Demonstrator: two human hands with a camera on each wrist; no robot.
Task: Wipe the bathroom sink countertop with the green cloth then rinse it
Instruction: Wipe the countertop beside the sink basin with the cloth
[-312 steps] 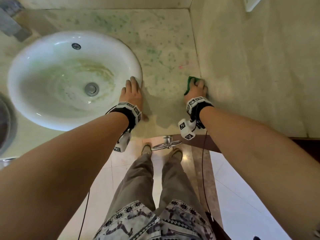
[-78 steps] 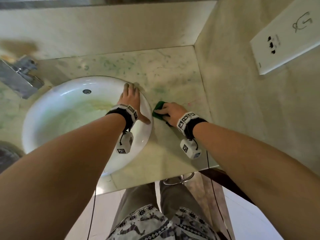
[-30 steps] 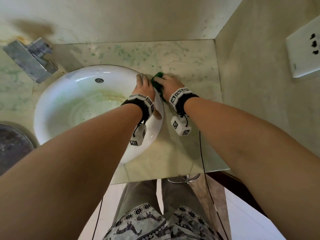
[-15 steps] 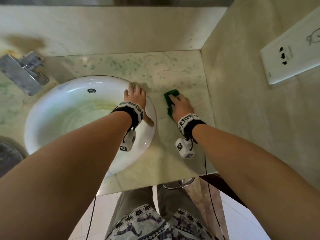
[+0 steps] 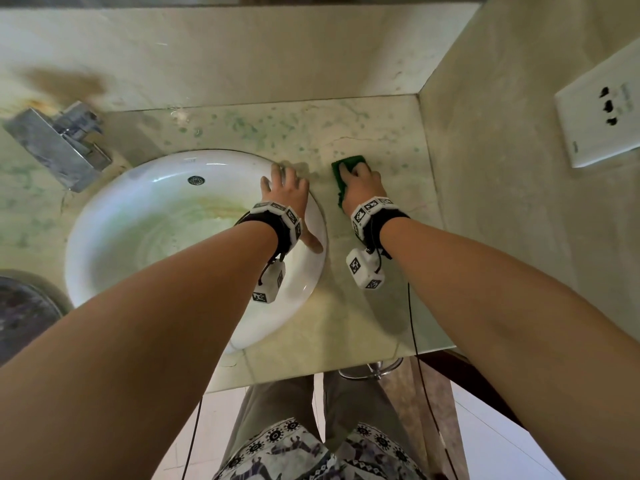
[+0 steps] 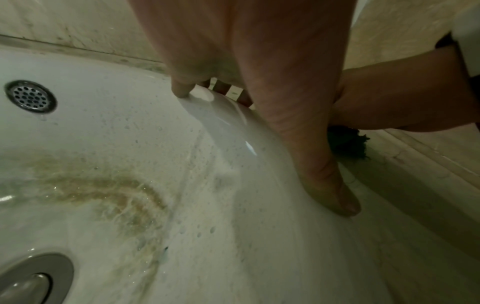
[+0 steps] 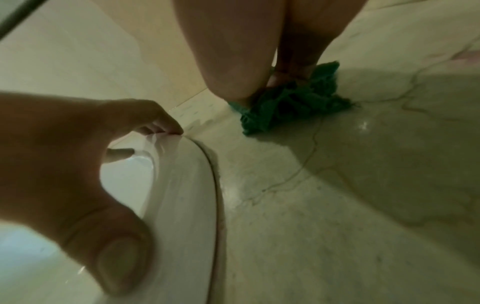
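Observation:
My right hand [image 5: 360, 183] grips the crumpled green cloth [image 5: 341, 168] and holds it down on the pale marble countertop [image 5: 381, 140], right of the white sink [image 5: 166, 244]. In the right wrist view the cloth [image 7: 293, 102] is bunched between thumb and fingers of my right hand [image 7: 259, 72]. My left hand [image 5: 285, 188] rests open on the sink's right rim, fingers spread, thumb along the rim. The left wrist view shows my left hand [image 6: 272, 102] on the wet rim [image 6: 228, 123], with the cloth [image 6: 348, 144] dark behind the thumb.
A chrome faucet [image 5: 59, 147] stands at the sink's back left. A wall with a white outlet plate [image 5: 602, 109] closes the counter on the right, and the back wall is close. A dark round object [image 5: 20, 306] sits far left. Brownish stains mark the basin [image 6: 103, 191].
My right hand has slid the cloth away from the sink rim, first to the right and then toward the back wall. The left hand has stayed on the rim.

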